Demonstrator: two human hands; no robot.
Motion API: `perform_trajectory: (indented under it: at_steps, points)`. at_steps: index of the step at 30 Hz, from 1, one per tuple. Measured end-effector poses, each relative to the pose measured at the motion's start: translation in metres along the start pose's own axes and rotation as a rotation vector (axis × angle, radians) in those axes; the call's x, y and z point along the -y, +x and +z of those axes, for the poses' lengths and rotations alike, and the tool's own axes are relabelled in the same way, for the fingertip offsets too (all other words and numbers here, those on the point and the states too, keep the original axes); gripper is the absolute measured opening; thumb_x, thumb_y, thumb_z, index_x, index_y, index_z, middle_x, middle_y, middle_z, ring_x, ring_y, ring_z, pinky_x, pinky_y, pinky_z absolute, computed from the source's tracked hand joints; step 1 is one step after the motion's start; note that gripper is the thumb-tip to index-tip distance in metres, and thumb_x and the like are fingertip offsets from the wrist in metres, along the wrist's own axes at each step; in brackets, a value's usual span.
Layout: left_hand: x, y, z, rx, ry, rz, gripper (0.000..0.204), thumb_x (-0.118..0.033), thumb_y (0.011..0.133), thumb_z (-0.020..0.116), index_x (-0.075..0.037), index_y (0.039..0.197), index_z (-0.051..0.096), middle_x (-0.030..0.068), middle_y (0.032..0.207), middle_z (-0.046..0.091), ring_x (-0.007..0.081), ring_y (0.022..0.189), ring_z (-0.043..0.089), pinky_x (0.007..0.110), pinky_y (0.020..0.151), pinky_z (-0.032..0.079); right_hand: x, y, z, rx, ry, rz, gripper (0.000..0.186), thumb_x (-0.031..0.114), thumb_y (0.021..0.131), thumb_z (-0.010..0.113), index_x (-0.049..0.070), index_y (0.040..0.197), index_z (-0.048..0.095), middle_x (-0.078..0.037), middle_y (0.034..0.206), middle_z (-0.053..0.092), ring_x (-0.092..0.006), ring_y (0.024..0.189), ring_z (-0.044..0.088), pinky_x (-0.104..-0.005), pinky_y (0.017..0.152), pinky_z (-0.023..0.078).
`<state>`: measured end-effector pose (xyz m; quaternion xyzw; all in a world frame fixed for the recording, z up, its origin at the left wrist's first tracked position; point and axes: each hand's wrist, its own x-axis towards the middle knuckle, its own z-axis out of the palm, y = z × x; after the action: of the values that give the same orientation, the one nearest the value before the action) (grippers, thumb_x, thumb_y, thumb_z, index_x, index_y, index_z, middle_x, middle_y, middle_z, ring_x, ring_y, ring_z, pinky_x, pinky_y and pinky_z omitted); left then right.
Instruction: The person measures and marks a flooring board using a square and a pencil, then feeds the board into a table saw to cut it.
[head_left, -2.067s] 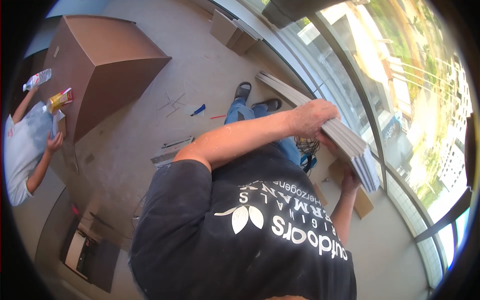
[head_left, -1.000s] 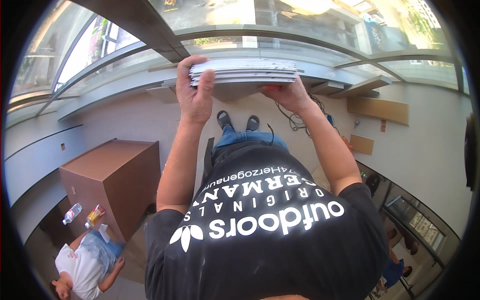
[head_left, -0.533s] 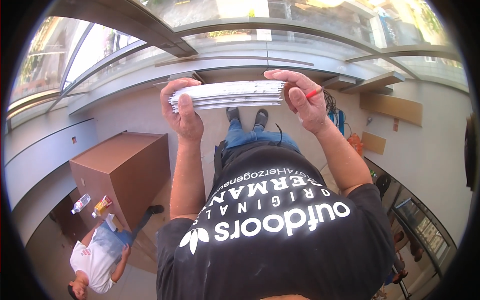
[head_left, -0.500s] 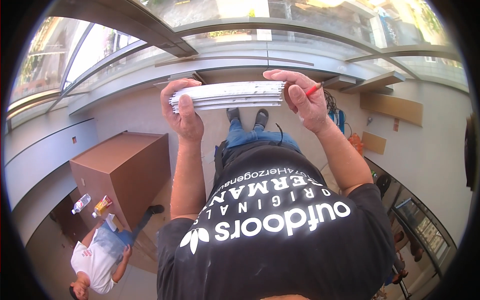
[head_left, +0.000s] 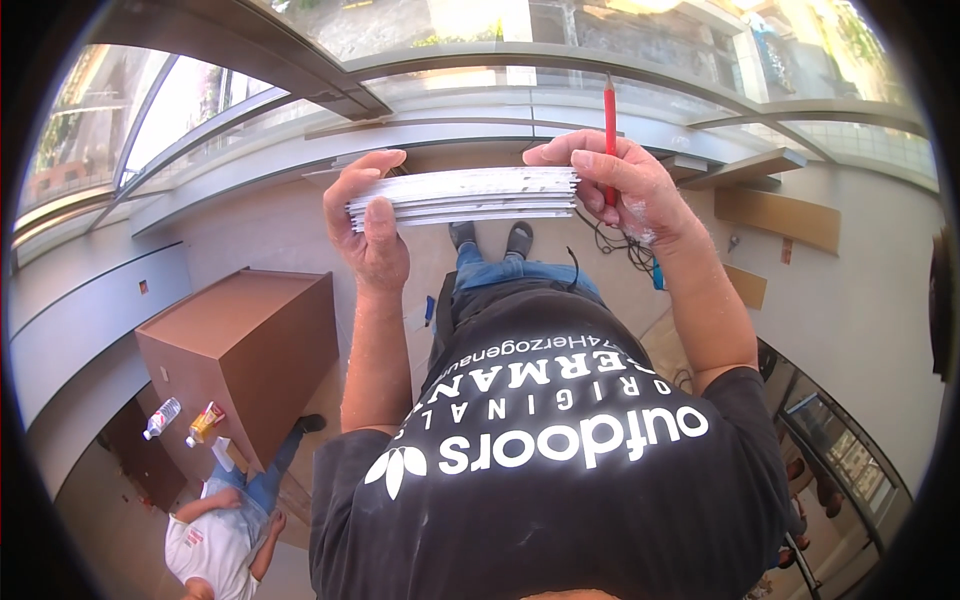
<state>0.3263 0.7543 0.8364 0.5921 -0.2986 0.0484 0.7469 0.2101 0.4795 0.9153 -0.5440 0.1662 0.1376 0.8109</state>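
A stack of white strips (head_left: 460, 192), grey-smudged on top and with jagged ends, is held level in front of me. My left hand (head_left: 376, 240) is closed around its left end, thumb on the near side and fingers on the far side. In my right hand (head_left: 640, 195), a red pencil (head_left: 611, 130) is gripped, standing upright in the picture with its tip towards the window. The right index finger stretches over the stack's right end, and the thumb lies beside that end. Whether those fingers press on the strips, I cannot tell.
A large brown box (head_left: 240, 310) stands at left, with a clear bottle (head_left: 162, 418) and a yellow package (head_left: 206, 423) on it. Another person in a white shirt (head_left: 215, 545) is beside it. Boards (head_left: 780, 218) lie at right, near dark cables (head_left: 612, 240). Framed windows run along the far side.
The red pencil has turned from slanting sideways to upright in my right hand. The stack has shifted slightly right. The other person has moved a little to the right.
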Motion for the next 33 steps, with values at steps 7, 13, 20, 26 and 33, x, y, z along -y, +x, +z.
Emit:
perform_trajectory:
  at_steps: [7,13,20,26,33]
  points:
    - [-0.001,0.002,0.000,0.012,-0.002,-0.002,0.025,-0.028,0.104,0.056,-0.009,0.120,0.055,0.0240,0.124,0.064,0.0324,0.115,0.064,0.049,0.106,0.048,0.022,0.004,-0.002,-0.043,-0.254,-0.005,0.034,0.033,0.097,0.069,0.004,0.115,0.074,0.003,0.077,0.062,-0.0016,0.064,0.049,-0.0181,0.052,0.037]
    - [-0.005,0.007,0.005,-0.080,0.187,0.090,0.026,-0.032,0.101,0.059,-0.010,0.114,0.059,0.0199,0.130,0.061,0.0273,0.123,0.057,0.043,0.105,0.042,0.001,0.026,-0.009,-0.273,-0.533,-0.503,0.033,0.032,0.101,0.068,0.001,0.109,0.074,-0.002,0.103,0.074,-0.0065,0.089,0.061,-0.0229,0.070,0.049]
    - [-0.012,-0.006,0.005,-0.119,0.270,0.042,0.032,-0.035,0.096,0.060,-0.008,0.112,0.059,0.0157,0.113,0.065,0.0220,0.104,0.059,0.039,0.097,0.045,-0.020,0.066,-0.035,-0.114,-0.925,-0.750,0.019,0.009,0.086,0.080,0.003,0.103,0.075,-0.005,0.091,0.073,-0.0171,0.078,0.063,-0.0296,0.070,0.052]
    - [-0.016,-0.010,0.006,-0.117,0.085,-0.089,0.035,-0.036,0.098,0.060,-0.003,0.106,0.060,0.0131,0.088,0.071,0.0209,0.081,0.066,0.033,0.079,0.053,-0.038,0.048,-0.053,-0.166,-0.912,-0.664,0.019,0.008,0.085,0.075,0.006,0.104,0.075,-0.012,0.092,0.073,-0.0300,0.080,0.069,-0.0357,0.074,0.055]
    - [-0.011,-0.017,0.009,-0.182,0.041,-0.078,0.040,-0.041,0.097,0.057,0.000,0.100,0.060,0.0192,0.084,0.069,0.0273,0.075,0.068,0.038,0.073,0.056,-0.037,-0.089,-0.127,-0.724,-0.839,-1.043,0.021,0.018,0.090,0.080,0.002,0.102,0.075,-0.008,0.089,0.075,-0.0179,0.074,0.068,-0.0312,0.072,0.054]
